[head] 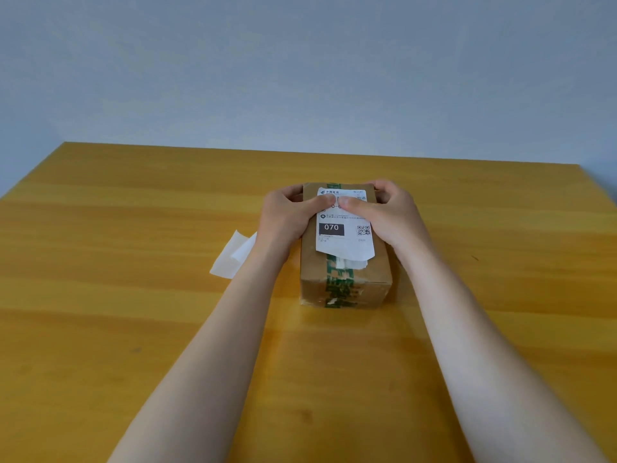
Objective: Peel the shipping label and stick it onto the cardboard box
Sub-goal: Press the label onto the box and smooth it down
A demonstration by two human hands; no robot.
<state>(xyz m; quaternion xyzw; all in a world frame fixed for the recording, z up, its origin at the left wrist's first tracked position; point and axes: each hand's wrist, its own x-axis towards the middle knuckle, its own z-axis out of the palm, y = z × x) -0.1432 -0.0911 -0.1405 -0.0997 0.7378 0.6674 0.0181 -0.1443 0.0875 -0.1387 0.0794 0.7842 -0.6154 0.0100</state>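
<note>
A small brown cardboard box (374, 272) with green printed tape stands on the wooden table. A white shipping label (344, 243) with a black "070" block and a QR code lies on the box's top. Its near right corner lifts slightly off the cardboard. My left hand (288, 217) wraps the box's far left edge, its thumb pressing the label's upper part. My right hand (387, 212) wraps the far right edge, thumb pressing the label beside the left thumb. The thumbs almost touch.
A white backing sheet (230, 257) lies flat on the table (133, 312) left of the box, partly behind my left forearm. A plain grey wall rises behind the table's far edge.
</note>
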